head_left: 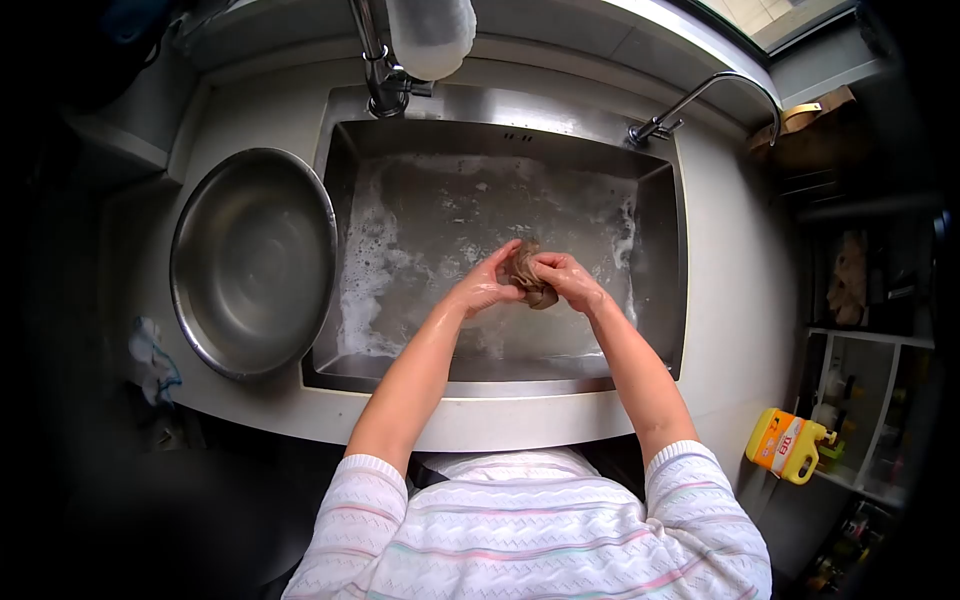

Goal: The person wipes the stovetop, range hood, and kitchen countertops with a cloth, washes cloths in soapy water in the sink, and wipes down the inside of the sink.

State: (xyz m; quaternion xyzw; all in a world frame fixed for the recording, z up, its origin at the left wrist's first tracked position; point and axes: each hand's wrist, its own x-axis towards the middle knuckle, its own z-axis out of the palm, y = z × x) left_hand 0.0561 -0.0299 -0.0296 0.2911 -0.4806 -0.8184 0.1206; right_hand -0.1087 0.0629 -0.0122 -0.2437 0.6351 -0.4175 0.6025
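Observation:
A bunched brown cloth [538, 292], wet-looking and crumpled, is between my two hands above the soapy water in the stainless steel sink [500, 96]. My left hand [484, 284] curves round the cloth's left side, with the thumb below and the fingers above. From the right, my right hand [572, 281] is closed on the upper part of the cloth, its fingertips pressed into the folds. Both hands are wet. White foam floats along the sink's left side and in a strip near its right wall. The sink's bottom is hidden under the cloudy water.
Left of the sink, a large metal basin [252, 265] rests on the pale counter [728, 300]. A faucet [384, 88] with a whitish translucent object beside it stands at the back, and a thin curved tap [690, 98] at the back right. A yellow jug [786, 445] is at lower right.

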